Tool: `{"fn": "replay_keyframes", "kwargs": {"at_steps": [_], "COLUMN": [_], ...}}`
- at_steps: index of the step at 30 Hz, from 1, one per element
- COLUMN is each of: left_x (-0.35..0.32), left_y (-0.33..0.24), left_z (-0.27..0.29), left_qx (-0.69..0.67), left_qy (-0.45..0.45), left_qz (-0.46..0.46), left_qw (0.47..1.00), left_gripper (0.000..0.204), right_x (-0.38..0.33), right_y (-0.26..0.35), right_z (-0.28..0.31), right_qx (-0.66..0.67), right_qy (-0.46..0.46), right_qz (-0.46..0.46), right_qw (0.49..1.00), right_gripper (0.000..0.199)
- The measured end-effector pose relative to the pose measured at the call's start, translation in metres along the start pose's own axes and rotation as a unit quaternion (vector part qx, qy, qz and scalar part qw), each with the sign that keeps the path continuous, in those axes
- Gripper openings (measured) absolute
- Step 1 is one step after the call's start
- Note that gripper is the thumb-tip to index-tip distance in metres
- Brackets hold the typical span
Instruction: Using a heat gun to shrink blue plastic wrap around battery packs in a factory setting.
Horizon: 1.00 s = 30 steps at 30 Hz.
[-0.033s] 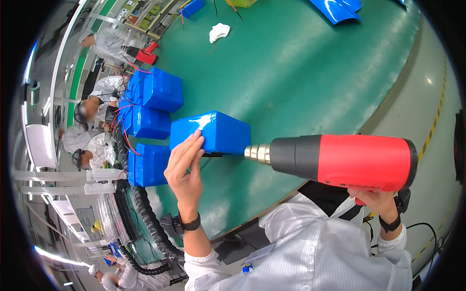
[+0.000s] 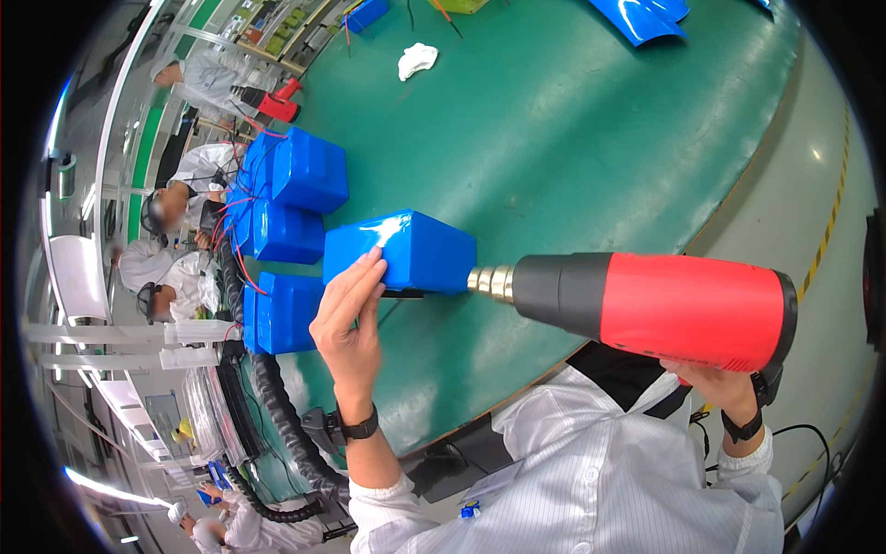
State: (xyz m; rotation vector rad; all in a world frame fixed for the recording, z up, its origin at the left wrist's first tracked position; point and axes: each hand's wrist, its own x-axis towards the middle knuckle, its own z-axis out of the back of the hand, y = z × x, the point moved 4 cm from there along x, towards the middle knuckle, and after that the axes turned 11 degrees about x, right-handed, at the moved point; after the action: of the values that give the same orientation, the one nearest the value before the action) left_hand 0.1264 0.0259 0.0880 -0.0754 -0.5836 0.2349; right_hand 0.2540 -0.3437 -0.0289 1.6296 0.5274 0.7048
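A blue shrink-wrapped block stands on the green table. My left hand lies flat against the block's near left face, fingers together and pointing up. My right hand grips the handle of a red and black heat gun from below. The gun's metal nozzle points left and almost touches the block's right side.
Three more blue blocks with red wires sit to the left. A white rag and a blue curved cover lie at the far side. Other people work at left beside a black corrugated hose.
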Motion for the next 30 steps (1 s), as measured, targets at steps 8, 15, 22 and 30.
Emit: {"fn": "replay_keyframes", "kwargs": {"at_steps": [8,15,22,30], "left_x": [0.015,0.039,0.045,0.008], "left_y": [0.023,0.037,0.04,0.05], "left_z": [0.022,0.019,0.009,0.017], "left_qx": [-0.014,-0.053,-0.002,-0.025], "left_qy": [0.041,0.217,0.24,0.197], "left_qz": [0.008,-0.019,-0.041,0.147], "left_qw": [0.999,0.975,0.97,0.969], "left_gripper": [0.037,0.067,0.078,0.061], "right_x": [-0.005,-0.012,-0.017,-0.002], "right_y": [0.007,0.011,0.01,0.013], "right_z": [0.003,0.011,0.025,0.026], "right_qx": [-0.092,-0.08,-0.109,0.041], "right_qy": [-0.019,-0.005,-0.052,-0.183], "right_qz": [0.047,0.032,0.028,-0.03], "right_qw": [0.994,0.996,0.992,0.982], "right_gripper": [0.04,0.041,0.033,0.017]}}
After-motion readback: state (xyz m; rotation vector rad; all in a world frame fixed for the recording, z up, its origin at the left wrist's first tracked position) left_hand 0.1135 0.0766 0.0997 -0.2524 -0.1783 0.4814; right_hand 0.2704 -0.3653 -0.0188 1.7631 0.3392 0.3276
